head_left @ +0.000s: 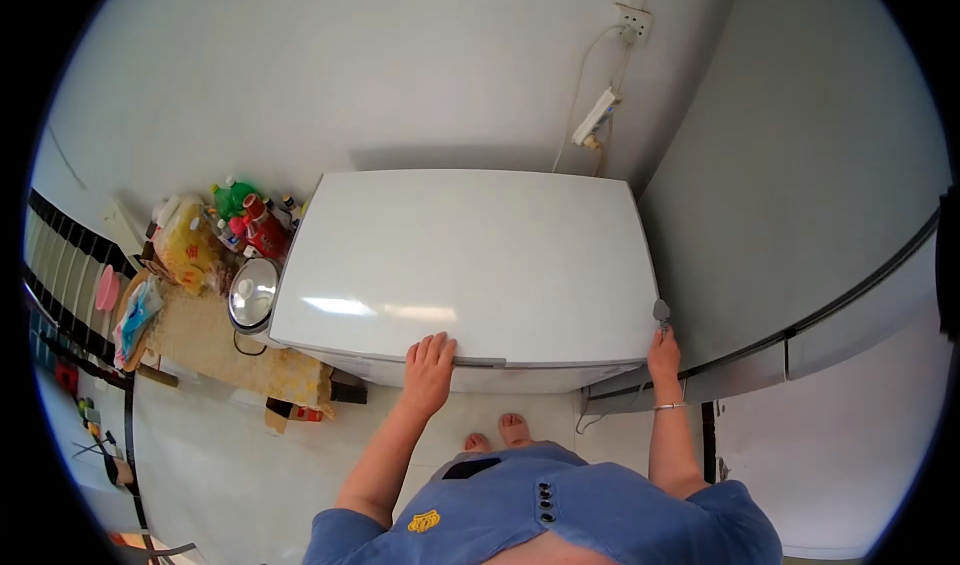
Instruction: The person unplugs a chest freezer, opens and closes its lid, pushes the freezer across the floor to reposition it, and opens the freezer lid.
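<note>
A white chest with a closed, glossy lid (460,255) stands against the wall in front of me. My left hand (429,370) rests on the lid's front edge, left of the middle, with its fingers over the top beside a grey handle strip (480,362). At the lid's front right corner my right hand (662,353) is closed on a small grey object (661,311), which looks like a key or tag; its lower part is hidden by my fingers.
Left of the chest, a cloth-covered table (200,335) holds a rice cooker (254,293), bottles (262,227) and a yellow bag (188,243). A tall grey appliance (800,165) stands close on the right. A power strip (597,117) hangs below a wall socket (633,23).
</note>
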The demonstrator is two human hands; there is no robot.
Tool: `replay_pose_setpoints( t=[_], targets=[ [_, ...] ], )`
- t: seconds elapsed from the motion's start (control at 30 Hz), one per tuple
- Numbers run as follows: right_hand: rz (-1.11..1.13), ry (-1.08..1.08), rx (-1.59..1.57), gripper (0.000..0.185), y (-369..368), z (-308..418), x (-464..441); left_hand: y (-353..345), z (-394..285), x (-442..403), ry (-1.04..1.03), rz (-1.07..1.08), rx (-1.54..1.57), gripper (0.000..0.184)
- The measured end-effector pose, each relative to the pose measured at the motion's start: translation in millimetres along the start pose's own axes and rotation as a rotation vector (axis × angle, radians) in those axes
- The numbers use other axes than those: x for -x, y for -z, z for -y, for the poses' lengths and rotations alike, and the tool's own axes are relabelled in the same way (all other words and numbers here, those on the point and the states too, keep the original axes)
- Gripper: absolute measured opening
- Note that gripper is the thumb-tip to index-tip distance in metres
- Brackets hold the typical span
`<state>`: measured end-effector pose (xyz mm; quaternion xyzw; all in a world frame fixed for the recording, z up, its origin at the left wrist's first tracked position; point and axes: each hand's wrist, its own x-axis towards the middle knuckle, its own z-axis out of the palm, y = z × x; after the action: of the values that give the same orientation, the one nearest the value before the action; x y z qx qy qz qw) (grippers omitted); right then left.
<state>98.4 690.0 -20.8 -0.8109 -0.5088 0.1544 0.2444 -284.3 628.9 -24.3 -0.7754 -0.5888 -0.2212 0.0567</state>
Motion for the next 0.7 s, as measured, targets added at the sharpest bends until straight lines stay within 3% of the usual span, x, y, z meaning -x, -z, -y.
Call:
replay_pose_setpoints(
  t=[0.13, 0.33, 0.7],
  targets=[
    [0.097, -0.029, 0.116, 0.041, -2, 22, -5, 2, 6, -1, 0.011, 0.005, 0.009, 0.046],
    [-0.009, -0.018, 0.216, 0.041, -20, 4, -10, -1, 17, -3, 0.025, 0.017, -0.028, 0.038],
    [-0.092, 0.010, 0.088, 0.038, -14, -10, -9, -3, 24, -5, -0.121, -0.087, -0.045, 0.025]
  ],
)
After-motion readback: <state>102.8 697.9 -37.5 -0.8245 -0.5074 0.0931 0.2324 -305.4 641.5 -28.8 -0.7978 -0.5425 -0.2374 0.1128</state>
